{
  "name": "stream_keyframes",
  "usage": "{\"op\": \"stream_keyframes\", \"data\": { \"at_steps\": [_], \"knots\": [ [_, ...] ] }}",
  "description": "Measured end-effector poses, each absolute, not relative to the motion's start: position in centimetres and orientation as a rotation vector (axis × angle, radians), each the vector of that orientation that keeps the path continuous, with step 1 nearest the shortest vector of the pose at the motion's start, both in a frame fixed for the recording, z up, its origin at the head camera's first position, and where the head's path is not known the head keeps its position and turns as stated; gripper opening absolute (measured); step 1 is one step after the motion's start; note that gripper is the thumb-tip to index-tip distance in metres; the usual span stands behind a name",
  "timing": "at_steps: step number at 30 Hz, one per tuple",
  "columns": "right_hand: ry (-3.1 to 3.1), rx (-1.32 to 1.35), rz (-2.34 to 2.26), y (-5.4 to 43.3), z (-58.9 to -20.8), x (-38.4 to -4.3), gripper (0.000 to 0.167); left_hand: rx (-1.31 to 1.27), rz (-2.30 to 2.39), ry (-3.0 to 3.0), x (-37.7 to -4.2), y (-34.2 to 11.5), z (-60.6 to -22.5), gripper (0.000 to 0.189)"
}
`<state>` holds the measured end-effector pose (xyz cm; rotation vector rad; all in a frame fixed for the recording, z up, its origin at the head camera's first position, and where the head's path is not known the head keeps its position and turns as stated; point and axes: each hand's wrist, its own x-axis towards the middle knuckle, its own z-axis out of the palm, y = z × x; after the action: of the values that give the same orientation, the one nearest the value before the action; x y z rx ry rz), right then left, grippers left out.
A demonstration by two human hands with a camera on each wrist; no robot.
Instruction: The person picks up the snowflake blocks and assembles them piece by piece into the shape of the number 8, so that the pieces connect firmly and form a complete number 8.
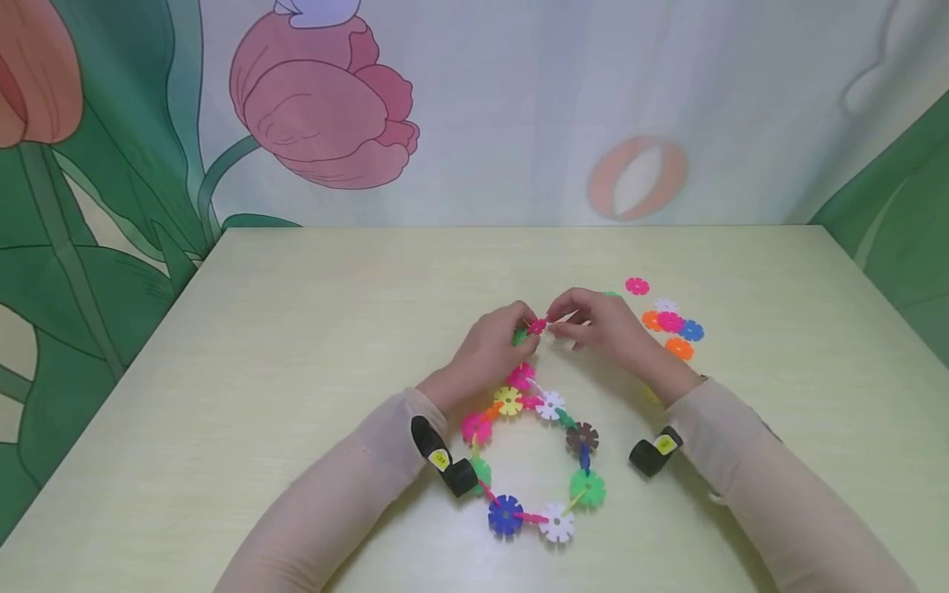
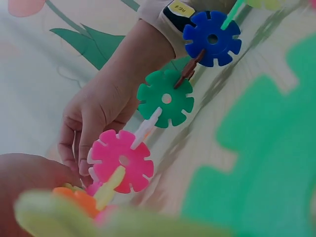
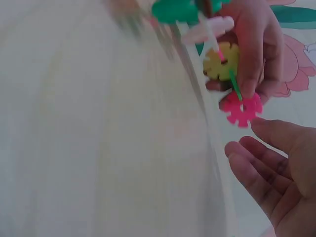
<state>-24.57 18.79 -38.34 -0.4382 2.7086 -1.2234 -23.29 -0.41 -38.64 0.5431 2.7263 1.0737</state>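
Note:
My left hand (image 1: 487, 350) pinches the upper end of a chain of interlocking plastic snowflake discs, with the thumb at a green disc (image 3: 235, 85) set edge-on into a pink disc (image 3: 243, 109). My right hand (image 1: 604, 325) is at the other side of that pink disc, thumb tip right at its notched edge. In the right wrist view its fingers are spread apart with nothing between them. Below my left hand the chain hangs in a loop, with a blue disc (image 1: 506, 516), a white disc (image 1: 557, 523) and a brown disc (image 1: 582, 438) among its links.
Loose discs lie beyond my right forearm: a pink one (image 1: 637, 286), a blue one (image 1: 692, 330), an orange one (image 1: 679, 349) and several others. A yellow disc (image 1: 652, 395) is partly hidden by that forearm. The pale table (image 1: 334, 329) meets a flower-printed curtain (image 1: 504, 115) behind.

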Motion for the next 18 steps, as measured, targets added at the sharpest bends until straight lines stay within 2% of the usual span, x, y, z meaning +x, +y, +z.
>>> {"op": "stream_keyframes", "data": {
  "at_steps": [18],
  "knots": [
    [2.887, -0.124, -0.645, 25.9, -35.0, -27.2, 0.030, 0.614, 1.065, 2.817, -22.8, -0.8, -38.5, 0.021]
  ]
}}
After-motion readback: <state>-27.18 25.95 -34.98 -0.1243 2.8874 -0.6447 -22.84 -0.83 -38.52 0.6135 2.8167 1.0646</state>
